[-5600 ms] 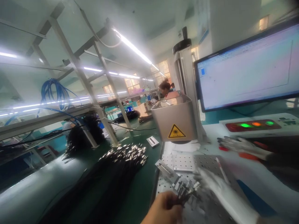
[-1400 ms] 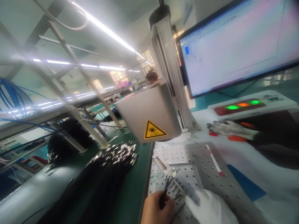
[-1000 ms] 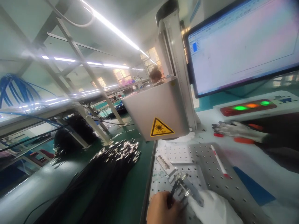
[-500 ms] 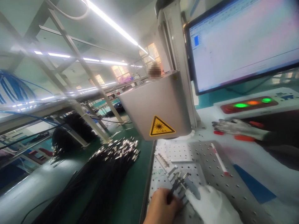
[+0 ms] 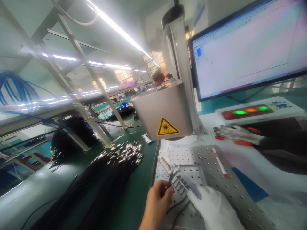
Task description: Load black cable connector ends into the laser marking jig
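My bare left hand (image 5: 158, 199) is closed round a small bunch of black cables, whose metal connectors (image 5: 174, 172) stick up past the fingers. To its right lies a slotted metal fixture (image 5: 183, 184) on the perforated plate. My right hand (image 5: 213, 204), in a white glove, is at the fixture's near right end with thumb and finger pinched at a black cable (image 5: 181, 213); the fingertips partly hide the cable's end. A second cable curves between the hands.
A laser head (image 5: 165, 110) with a yellow warning label hangs over the perforated plate (image 5: 220, 179). Many black cables with metal ends (image 5: 124, 153) lie on the green table at left. A red-and-white marker (image 5: 220, 162), a blue sheet (image 5: 249, 185), gloves (image 5: 237, 132) and a monitor (image 5: 247, 51) are at right.
My left hand has lifted up and left from the fixture with the bunch of cables, baring the fixture's slots. My right hand stays near the fixture's right end. The view has shifted slightly.
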The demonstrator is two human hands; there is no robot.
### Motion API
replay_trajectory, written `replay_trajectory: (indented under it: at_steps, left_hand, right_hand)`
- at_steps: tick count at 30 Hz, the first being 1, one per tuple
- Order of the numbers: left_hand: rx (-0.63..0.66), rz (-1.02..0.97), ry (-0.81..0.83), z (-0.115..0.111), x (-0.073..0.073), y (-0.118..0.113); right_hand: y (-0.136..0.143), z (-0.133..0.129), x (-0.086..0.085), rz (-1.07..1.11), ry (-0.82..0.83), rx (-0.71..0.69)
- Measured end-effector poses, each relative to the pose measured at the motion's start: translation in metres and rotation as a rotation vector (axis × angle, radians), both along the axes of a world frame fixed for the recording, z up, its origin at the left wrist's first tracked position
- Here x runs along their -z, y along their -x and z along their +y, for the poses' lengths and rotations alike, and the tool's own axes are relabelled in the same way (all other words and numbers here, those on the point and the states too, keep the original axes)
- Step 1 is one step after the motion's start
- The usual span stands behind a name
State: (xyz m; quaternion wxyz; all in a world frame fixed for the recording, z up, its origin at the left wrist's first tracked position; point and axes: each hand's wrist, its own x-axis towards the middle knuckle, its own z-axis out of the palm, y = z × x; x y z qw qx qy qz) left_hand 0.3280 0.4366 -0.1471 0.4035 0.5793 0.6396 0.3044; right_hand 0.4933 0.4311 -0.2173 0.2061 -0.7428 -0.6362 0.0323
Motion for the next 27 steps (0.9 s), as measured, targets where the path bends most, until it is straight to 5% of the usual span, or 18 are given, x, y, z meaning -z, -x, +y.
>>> replay_trajectory:
  at_steps: [2, 8, 15, 27]
  left_hand:
    - [-0.015, -0.12, 0.005, 0.001, 0.001, 0.002]
    - [0.009, 0.088, 0.005, 0.002, -0.001, 0.003]
    - [-0.035, 0.034, 0.125, 0.005, 0.009, -0.005]
    - [0.004, 0.346, 0.031, 0.004, -0.014, -0.025]
  right_hand:
    - [0.002, -0.001, 0.001, -0.022, -0.015, 0.002]
    - [0.002, 0.0, 0.002, -0.026, 0.001, -0.034]
    - [0.007, 0.0, 0.005, -0.07, 0.015, 0.009]
    - [-0.014, -0.009, -0.014, 0.075, 0.004, -0.18]
